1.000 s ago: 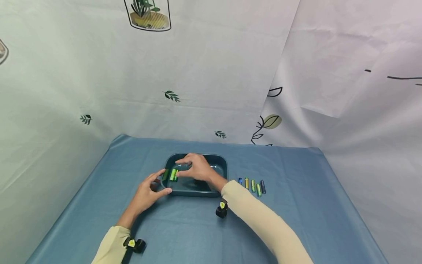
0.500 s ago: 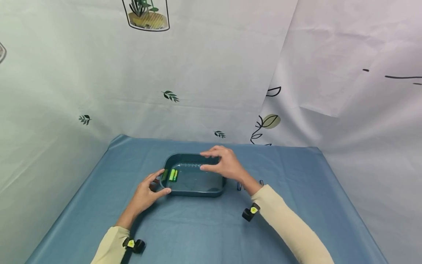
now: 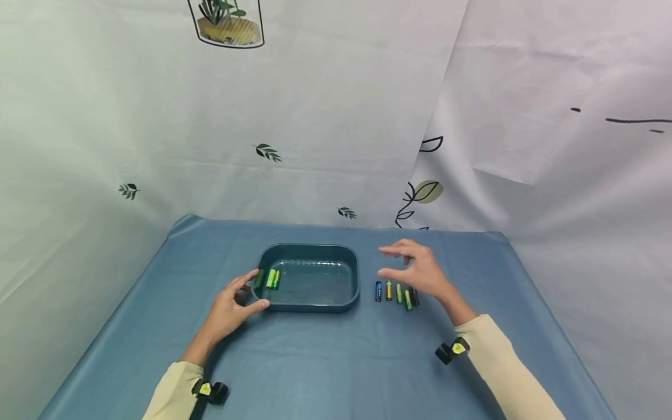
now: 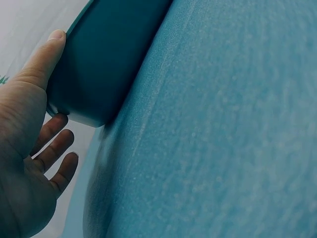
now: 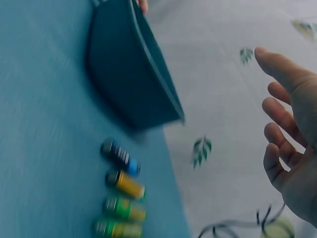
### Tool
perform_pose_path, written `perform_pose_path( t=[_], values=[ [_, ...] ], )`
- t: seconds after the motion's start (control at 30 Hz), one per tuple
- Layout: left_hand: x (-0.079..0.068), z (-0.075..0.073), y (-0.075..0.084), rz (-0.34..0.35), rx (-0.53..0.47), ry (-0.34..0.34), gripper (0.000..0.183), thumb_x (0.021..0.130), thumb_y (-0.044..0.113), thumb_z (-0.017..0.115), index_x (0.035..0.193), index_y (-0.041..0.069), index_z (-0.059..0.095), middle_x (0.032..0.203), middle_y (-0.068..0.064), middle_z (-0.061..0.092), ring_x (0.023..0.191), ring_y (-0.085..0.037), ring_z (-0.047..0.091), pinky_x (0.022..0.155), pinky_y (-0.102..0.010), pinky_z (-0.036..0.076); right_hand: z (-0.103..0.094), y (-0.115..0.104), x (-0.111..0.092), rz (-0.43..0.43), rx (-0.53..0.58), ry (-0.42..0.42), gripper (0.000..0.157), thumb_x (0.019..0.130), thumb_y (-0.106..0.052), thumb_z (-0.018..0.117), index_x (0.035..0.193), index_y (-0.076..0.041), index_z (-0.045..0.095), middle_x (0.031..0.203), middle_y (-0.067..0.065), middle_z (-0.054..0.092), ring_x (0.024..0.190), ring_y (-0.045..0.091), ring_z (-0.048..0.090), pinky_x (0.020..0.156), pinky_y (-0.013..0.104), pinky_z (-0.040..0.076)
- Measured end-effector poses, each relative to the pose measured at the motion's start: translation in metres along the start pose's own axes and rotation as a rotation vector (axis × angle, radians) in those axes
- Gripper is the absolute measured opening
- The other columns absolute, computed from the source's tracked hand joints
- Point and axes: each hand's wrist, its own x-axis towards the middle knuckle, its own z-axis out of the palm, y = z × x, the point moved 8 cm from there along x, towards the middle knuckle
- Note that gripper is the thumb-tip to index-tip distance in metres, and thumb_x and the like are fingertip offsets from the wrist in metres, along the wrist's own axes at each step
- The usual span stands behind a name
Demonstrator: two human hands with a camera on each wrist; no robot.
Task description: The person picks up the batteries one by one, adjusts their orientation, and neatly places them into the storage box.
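Note:
A dark teal rectangular tray [image 3: 315,306] stands on the cloth. Two green batteries [image 3: 273,279] lie side by side in its left end. My left hand [image 3: 229,309] holds the tray's near left corner, thumb at the front rim and index finger at the left side; in the left wrist view its other fingers hang loosely curled. My right hand [image 3: 417,268] hovers with nothing between thumb and fingers, above a row of batteries right of the tray. The row has a blue battery [image 3: 378,291], a yellow battery [image 3: 389,290], green batteries [image 3: 408,300] and a dark battery [image 3: 415,296].
Blue cloth [image 3: 325,361] covers the table. White curtains [image 3: 325,105] with leaf prints stand behind it and at both sides. A small black camera is strapped to each wrist.
My right hand has left the tray, rising from beside the green batteries and moving right to above the battery row. My left hand has stayed at the tray's corner.

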Motion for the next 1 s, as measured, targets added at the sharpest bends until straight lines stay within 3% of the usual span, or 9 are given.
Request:
perform_pose_path(
  t=[0.23, 0.43, 0.53, 1.0],
  values=[
    [0.000, -0.002, 0.000, 0.000, 0.002, -0.007, 0.082, 0.085, 0.040, 0.085, 0.154, 0.018, 0.048, 0.146, -0.018, 0.051, 0.109, -0.036, 0.061, 0.085, -0.056, 0.053, -0.015, 0.042, -0.030, 0.079, -0.053, 0.011, 0.046, 0.083, -0.029, 0.088, 0.126, -0.019, 0.074, 0.104, -0.007, 0.067, 0.093, 0.015, 0.058, 0.074, 0.034, 0.049],
    [0.001, -0.001, -0.001, 0.004, 0.000, -0.011, 0.083, 0.084, 0.041, 0.085, 0.154, 0.019, 0.047, 0.146, -0.019, 0.051, 0.110, -0.036, 0.061, 0.086, -0.057, 0.052, -0.018, 0.070, -0.051, 0.112, -0.051, -0.019, 0.048, 0.085, -0.025, 0.086, 0.127, -0.009, 0.072, 0.105, 0.008, 0.070, 0.093, 0.028, 0.062, 0.072, 0.030, 0.049],
    [0.001, 0.000, -0.001, 0.005, 0.001, -0.011, 0.083, 0.084, 0.041, 0.085, 0.155, 0.018, 0.047, 0.146, -0.018, 0.051, 0.110, -0.036, 0.061, 0.086, -0.057, 0.052, -0.017, 0.079, -0.059, 0.120, -0.047, -0.026, 0.048, 0.085, -0.024, 0.086, 0.127, -0.005, 0.072, 0.105, 0.011, 0.070, 0.090, 0.025, 0.061, 0.069, 0.028, 0.048],
    [0.001, 0.000, -0.001, -0.010, 0.002, -0.007, 0.083, 0.084, 0.041, 0.085, 0.155, 0.018, 0.047, 0.145, -0.019, 0.052, 0.111, -0.037, 0.061, 0.088, -0.058, 0.052, -0.010, 0.110, -0.077, 0.139, -0.079, -0.059, 0.055, 0.083, -0.029, 0.087, 0.132, -0.008, 0.070, 0.105, -0.001, 0.069, 0.081, 0.014, 0.054, 0.067, 0.028, 0.043]
  ],
)
